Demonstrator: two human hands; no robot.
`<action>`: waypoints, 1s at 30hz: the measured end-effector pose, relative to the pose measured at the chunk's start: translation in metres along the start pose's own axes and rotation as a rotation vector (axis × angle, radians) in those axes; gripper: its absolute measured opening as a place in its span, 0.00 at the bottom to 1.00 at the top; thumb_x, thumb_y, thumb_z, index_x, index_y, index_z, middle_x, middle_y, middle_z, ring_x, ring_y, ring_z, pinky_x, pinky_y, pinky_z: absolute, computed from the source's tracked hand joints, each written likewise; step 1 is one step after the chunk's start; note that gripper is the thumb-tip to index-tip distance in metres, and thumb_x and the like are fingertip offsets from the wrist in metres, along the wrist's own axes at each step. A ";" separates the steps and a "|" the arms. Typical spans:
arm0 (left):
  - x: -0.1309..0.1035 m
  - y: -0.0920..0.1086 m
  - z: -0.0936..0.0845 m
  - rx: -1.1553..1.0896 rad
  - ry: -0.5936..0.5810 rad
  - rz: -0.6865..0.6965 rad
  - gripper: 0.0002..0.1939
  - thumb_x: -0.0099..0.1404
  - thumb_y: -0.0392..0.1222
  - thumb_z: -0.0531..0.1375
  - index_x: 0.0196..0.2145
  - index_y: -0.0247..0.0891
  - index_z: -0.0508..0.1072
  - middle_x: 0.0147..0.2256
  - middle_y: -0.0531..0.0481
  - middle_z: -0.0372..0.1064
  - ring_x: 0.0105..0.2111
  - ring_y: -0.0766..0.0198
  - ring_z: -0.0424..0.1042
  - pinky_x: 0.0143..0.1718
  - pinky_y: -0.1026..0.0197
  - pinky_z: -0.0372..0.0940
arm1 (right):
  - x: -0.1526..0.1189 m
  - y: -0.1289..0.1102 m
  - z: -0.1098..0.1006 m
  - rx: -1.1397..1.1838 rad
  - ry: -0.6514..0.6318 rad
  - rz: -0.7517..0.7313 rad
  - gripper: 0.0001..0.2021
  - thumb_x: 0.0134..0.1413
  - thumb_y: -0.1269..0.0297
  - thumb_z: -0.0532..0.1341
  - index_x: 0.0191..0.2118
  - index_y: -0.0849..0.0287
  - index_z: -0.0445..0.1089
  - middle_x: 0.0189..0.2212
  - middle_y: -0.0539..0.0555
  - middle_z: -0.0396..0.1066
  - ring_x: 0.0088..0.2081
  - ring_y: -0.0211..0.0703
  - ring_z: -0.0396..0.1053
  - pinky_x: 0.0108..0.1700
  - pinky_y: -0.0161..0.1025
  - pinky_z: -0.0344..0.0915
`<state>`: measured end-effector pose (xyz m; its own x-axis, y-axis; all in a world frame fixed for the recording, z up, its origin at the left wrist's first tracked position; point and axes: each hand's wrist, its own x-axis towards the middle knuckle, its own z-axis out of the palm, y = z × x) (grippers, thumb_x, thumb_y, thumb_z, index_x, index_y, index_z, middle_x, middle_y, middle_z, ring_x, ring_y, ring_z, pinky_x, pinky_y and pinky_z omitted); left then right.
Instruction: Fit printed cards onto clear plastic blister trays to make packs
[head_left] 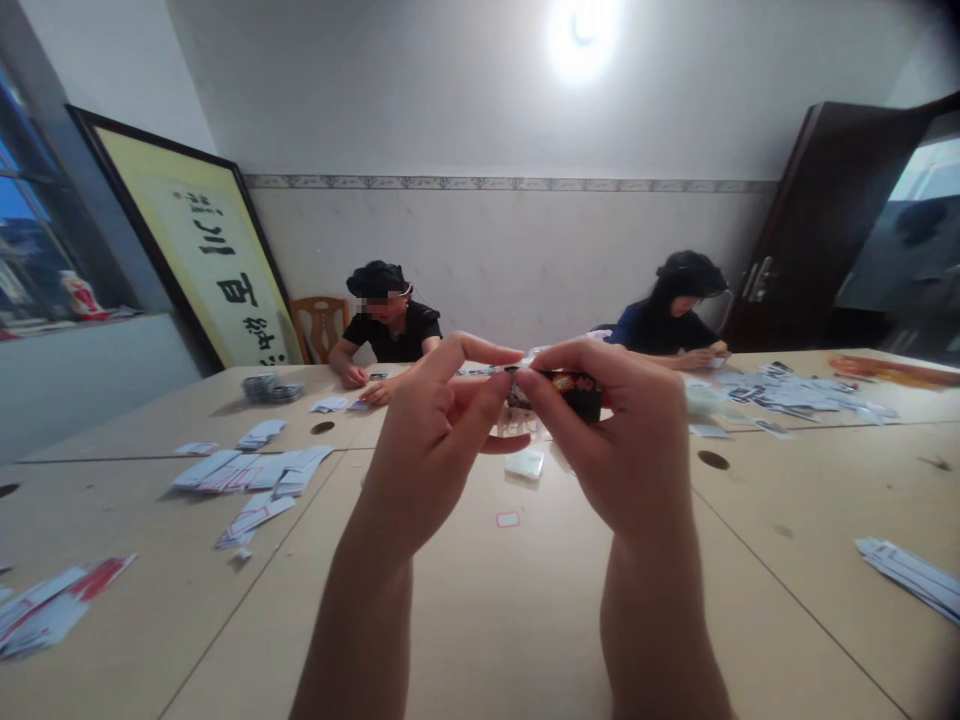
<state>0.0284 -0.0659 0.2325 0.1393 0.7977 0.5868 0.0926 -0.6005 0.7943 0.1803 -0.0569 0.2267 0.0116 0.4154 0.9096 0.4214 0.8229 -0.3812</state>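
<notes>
Both hands are raised together above the table, thumbs and fingertips meeting. My left hand (pixel 439 430) pinches a small clear plastic sleeve (pixel 516 418), part of which hangs below the fingertips. My right hand (pixel 630 430) is closed on a dark card-like piece (pixel 585 402) with an orange and red pattern. The piece's left end meets the sleeve between the thumbs; whether it is inside the sleeve I cannot tell. Beneath the hands, a small stack of clear sleeves (pixel 523 463) lies on the table, with a red-edged white label (pixel 508 520) nearer to me.
White paper slips (pixel 251 470) lie in piles at left, with more slips (pixel 56 610) at the near left and a bundle (pixel 911 575) at right. A large heap of cards (pixel 806 392) covers the far right. Two people (pixel 390 325) (pixel 679 315) sit across the table (pixel 517 620).
</notes>
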 end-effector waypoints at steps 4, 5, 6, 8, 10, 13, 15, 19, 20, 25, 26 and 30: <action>0.000 0.001 0.001 0.004 0.013 -0.009 0.12 0.67 0.50 0.64 0.42 0.41 0.73 0.24 0.56 0.66 0.26 0.69 0.71 0.32 0.65 0.78 | 0.000 0.002 0.001 0.002 0.003 0.000 0.04 0.57 0.70 0.65 0.30 0.59 0.74 0.24 0.45 0.71 0.26 0.32 0.65 0.30 0.33 0.59; 0.000 0.002 0.001 0.000 0.011 -0.009 0.12 0.67 0.50 0.65 0.42 0.41 0.73 0.24 0.56 0.66 0.27 0.68 0.71 0.32 0.65 0.78 | 0.001 0.002 0.002 0.000 0.004 0.002 0.04 0.57 0.70 0.65 0.30 0.59 0.74 0.24 0.45 0.71 0.26 0.32 0.65 0.30 0.33 0.59; 0.000 0.002 0.001 -0.002 0.012 -0.011 0.12 0.67 0.50 0.65 0.42 0.41 0.72 0.24 0.56 0.66 0.27 0.68 0.72 0.32 0.65 0.78 | 0.001 0.002 0.002 -0.004 0.005 0.005 0.04 0.57 0.70 0.65 0.31 0.59 0.74 0.24 0.45 0.71 0.26 0.32 0.65 0.30 0.33 0.59; 0.000 0.002 0.001 0.000 0.020 -0.009 0.13 0.66 0.51 0.65 0.42 0.40 0.72 0.24 0.56 0.66 0.28 0.67 0.73 0.32 0.64 0.79 | 0.001 0.001 0.004 -0.015 0.012 0.007 0.04 0.58 0.70 0.65 0.31 0.58 0.74 0.24 0.45 0.71 0.26 0.33 0.65 0.30 0.33 0.59; 0.000 0.001 0.000 0.015 0.036 0.000 0.13 0.66 0.50 0.65 0.42 0.40 0.72 0.24 0.55 0.67 0.29 0.65 0.74 0.31 0.64 0.79 | 0.001 0.001 0.007 -0.025 0.019 0.002 0.04 0.58 0.70 0.65 0.31 0.58 0.74 0.24 0.45 0.71 0.26 0.33 0.65 0.30 0.33 0.59; 0.000 -0.003 -0.002 0.033 0.051 0.026 0.12 0.67 0.50 0.64 0.42 0.41 0.72 0.24 0.54 0.68 0.32 0.62 0.76 0.29 0.64 0.78 | 0.001 0.002 0.010 -0.029 0.022 -0.018 0.04 0.58 0.70 0.65 0.31 0.59 0.73 0.23 0.45 0.70 0.25 0.32 0.64 0.29 0.33 0.58; 0.000 -0.005 -0.003 0.044 0.052 0.040 0.12 0.68 0.51 0.63 0.43 0.41 0.72 0.25 0.54 0.69 0.32 0.62 0.77 0.29 0.65 0.78 | 0.001 0.002 0.011 -0.029 0.019 -0.025 0.05 0.58 0.70 0.64 0.31 0.59 0.73 0.23 0.45 0.70 0.25 0.32 0.63 0.29 0.33 0.58; -0.001 -0.009 -0.003 0.061 0.065 0.061 0.11 0.68 0.50 0.62 0.42 0.40 0.72 0.26 0.54 0.68 0.30 0.64 0.75 0.29 0.65 0.78 | 0.001 0.003 0.012 -0.036 0.010 -0.021 0.05 0.59 0.70 0.64 0.31 0.59 0.73 0.22 0.44 0.68 0.24 0.32 0.62 0.29 0.33 0.57; -0.001 -0.009 -0.003 0.063 0.069 0.068 0.11 0.68 0.50 0.62 0.42 0.40 0.72 0.26 0.54 0.68 0.29 0.65 0.75 0.29 0.65 0.78 | 0.001 0.003 0.012 -0.040 0.007 -0.024 0.05 0.59 0.70 0.64 0.31 0.59 0.73 0.22 0.44 0.68 0.24 0.31 0.61 0.29 0.33 0.57; 0.000 -0.009 -0.003 0.063 0.073 0.064 0.10 0.69 0.49 0.62 0.41 0.40 0.72 0.25 0.54 0.68 0.29 0.65 0.75 0.28 0.66 0.78 | 0.001 0.004 0.012 -0.031 -0.013 -0.026 0.06 0.59 0.70 0.64 0.31 0.60 0.72 0.21 0.43 0.65 0.24 0.30 0.60 0.29 0.33 0.56; 0.001 -0.008 -0.003 0.053 0.075 0.058 0.10 0.68 0.49 0.62 0.41 0.40 0.72 0.25 0.54 0.68 0.30 0.64 0.75 0.28 0.66 0.78 | 0.001 0.004 0.012 -0.006 -0.022 -0.016 0.06 0.60 0.70 0.63 0.31 0.60 0.72 0.21 0.43 0.65 0.24 0.30 0.60 0.29 0.33 0.56; 0.002 -0.006 -0.006 -0.007 0.053 0.025 0.12 0.66 0.50 0.65 0.42 0.40 0.73 0.24 0.55 0.68 0.29 0.65 0.74 0.30 0.63 0.79 | 0.000 0.007 0.011 0.115 -0.061 0.029 0.05 0.61 0.68 0.62 0.32 0.59 0.71 0.22 0.43 0.63 0.25 0.31 0.59 0.31 0.33 0.57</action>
<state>0.0218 -0.0604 0.2298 0.0891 0.7841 0.6142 0.0830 -0.6203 0.7799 0.1729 -0.0468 0.2226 -0.0344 0.4599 0.8873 0.3145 0.8477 -0.4272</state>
